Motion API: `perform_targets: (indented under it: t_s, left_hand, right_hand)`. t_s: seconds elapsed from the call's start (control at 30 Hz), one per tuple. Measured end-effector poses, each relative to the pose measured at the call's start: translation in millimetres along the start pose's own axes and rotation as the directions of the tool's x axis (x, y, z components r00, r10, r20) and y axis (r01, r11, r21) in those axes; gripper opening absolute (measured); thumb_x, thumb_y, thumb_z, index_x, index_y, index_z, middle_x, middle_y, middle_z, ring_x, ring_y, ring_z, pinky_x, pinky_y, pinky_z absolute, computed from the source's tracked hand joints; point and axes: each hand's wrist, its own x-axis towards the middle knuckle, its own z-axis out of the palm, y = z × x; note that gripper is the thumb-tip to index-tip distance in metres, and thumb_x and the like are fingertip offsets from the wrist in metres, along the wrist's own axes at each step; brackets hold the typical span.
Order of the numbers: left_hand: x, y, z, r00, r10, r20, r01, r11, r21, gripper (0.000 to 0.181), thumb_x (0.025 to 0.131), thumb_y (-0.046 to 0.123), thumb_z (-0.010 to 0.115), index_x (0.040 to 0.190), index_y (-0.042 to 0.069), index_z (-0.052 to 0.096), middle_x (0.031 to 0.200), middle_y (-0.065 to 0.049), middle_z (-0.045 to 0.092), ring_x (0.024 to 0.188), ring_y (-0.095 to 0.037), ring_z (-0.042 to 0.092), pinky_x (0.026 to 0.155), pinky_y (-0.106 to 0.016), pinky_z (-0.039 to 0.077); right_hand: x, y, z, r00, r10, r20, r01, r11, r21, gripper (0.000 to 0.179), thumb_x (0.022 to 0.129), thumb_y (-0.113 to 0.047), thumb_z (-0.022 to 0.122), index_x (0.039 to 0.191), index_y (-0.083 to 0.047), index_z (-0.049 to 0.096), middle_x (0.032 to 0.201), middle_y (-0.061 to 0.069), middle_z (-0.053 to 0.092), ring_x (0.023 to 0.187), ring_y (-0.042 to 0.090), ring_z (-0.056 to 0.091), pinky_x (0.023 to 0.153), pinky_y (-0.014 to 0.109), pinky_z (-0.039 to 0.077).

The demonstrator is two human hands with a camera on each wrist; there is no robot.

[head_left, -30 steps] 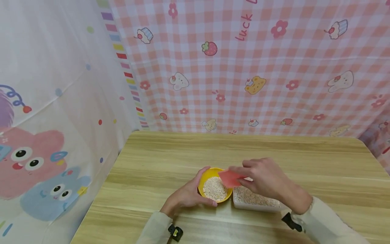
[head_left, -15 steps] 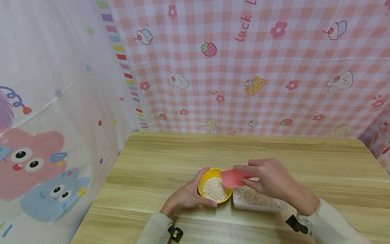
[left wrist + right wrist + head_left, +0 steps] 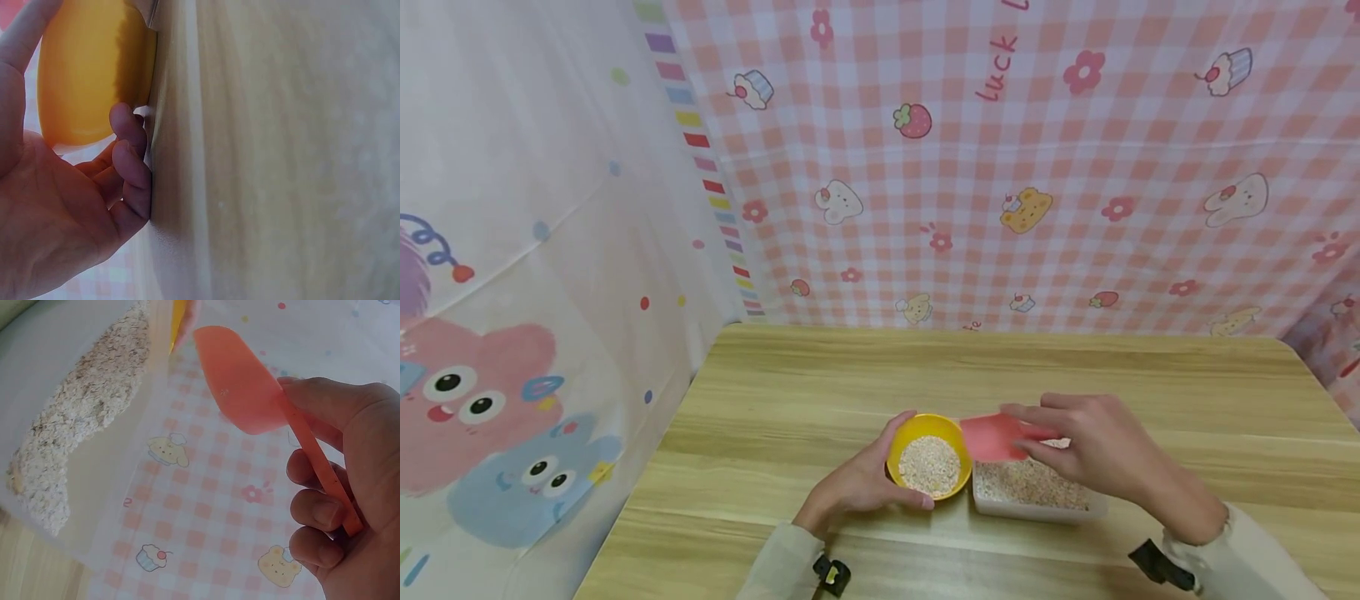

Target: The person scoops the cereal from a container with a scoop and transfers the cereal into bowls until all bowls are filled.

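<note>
A small yellow bowl (image 3: 917, 428) with pale flaked oats (image 3: 931, 467) in it stands on the table. My left hand (image 3: 867, 482) holds it from the left, thumb at the near side and fingers around the far side. In the left wrist view, fingers (image 3: 131, 172) curl low beside the bowl (image 3: 87, 75). My right hand (image 3: 1097, 442) grips the handle of a coral-pink scoop (image 3: 991, 438). The scoop's blade is over the gap between the bowl's right rim and the container. In the right wrist view, no oats show on the scoop (image 3: 244, 387).
A translucent rectangular container (image 3: 1030, 511) of oats (image 3: 1033, 487) stands right of the bowl, below the right hand. The wooden tabletop (image 3: 820, 375) runs back to a pink checked curtain (image 3: 970, 167). A white printed cloth (image 3: 550, 208) hangs at the left.
My right hand has carried the scoop to the right, from over the bowl to its right rim. The left hand and the bowl have stayed put.
</note>
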Motion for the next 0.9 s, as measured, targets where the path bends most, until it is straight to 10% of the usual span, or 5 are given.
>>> perform_targets:
  t_s: [0.47,0.9]
  left_hand:
    - [0.9,-0.1,0.4,1.0,-0.008,0.005,0.008,1.0,-0.004,0.116,0.069,0.038,0.091,0.156,0.04,0.015,0.157,0.0,0.036,0.139,-0.027,0.037,0.116,-0.058,0.023]
    - [0.0,1.4,-1.0,1.0,-0.01,0.005,0.01,1.0,0.021,0.117,0.069,0.042,0.091,0.157,0.036,0.014,0.157,0.0,0.035,0.138,-0.027,0.038,0.115,-0.059,0.025]
  right_hand:
    - [-25.3,9,-14,0.996,0.079,0.029,-0.078,0.997,-0.009,0.046,0.071,-0.021,0.087,0.115,-0.022,0.075,0.077,-0.015,0.064,0.061,-0.001,0.061,0.048,0.013,0.028]
    - [-42.3,17,-11,0.978,0.146,0.146,-0.138,0.988,-0.067,0.038,0.073,-0.028,0.086,0.11,-0.024,0.077,0.067,-0.021,0.047,0.052,-0.01,0.029,0.045,0.016,0.024]
